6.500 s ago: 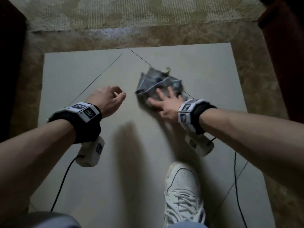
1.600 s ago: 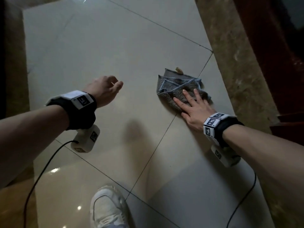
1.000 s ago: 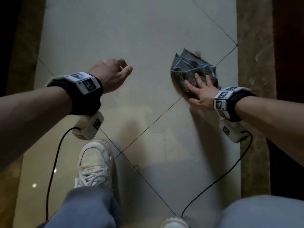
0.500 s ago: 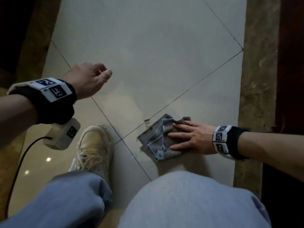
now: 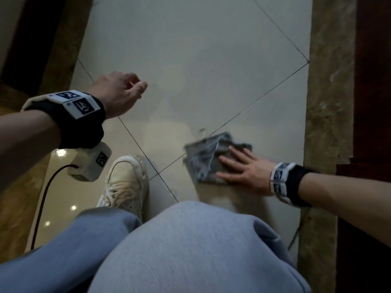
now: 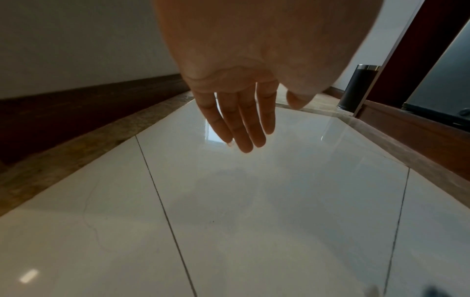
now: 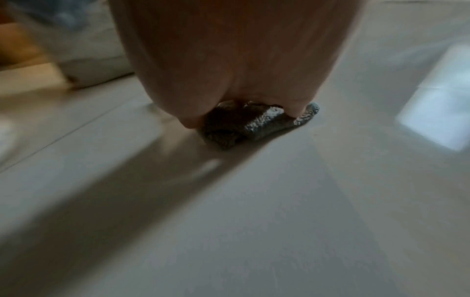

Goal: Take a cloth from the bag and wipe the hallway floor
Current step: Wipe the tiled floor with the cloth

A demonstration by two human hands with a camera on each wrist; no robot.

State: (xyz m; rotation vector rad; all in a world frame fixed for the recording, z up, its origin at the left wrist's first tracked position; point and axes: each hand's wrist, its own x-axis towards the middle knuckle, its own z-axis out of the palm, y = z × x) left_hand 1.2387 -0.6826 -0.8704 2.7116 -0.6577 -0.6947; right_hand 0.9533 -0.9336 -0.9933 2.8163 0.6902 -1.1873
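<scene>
A crumpled grey cloth (image 5: 206, 159) lies on the pale tiled hallway floor (image 5: 190, 60), just ahead of my right knee. My right hand (image 5: 243, 168) presses flat on the cloth's right part with straight, spread fingers. In the right wrist view the cloth (image 7: 254, 124) pokes out from under the right hand (image 7: 241, 70), and the picture is blurred. My left hand (image 5: 120, 92) hovers above the floor to the left, fingers relaxed and holding nothing; in the left wrist view the left hand's fingers (image 6: 241, 124) hang loosely over the tiles.
My white shoe (image 5: 124, 180) stands left of the cloth, and my knees in light blue trousers (image 5: 190, 250) fill the foreground. A brown marble border (image 5: 325, 123) and dark wooden trim (image 5: 372, 102) run along the right. A dark cylindrical bin (image 6: 358, 88) stands by the far doorway.
My right hand has slid the cloth a little to the right and away from my knee. The left hand has stayed above the floor, holding nothing.
</scene>
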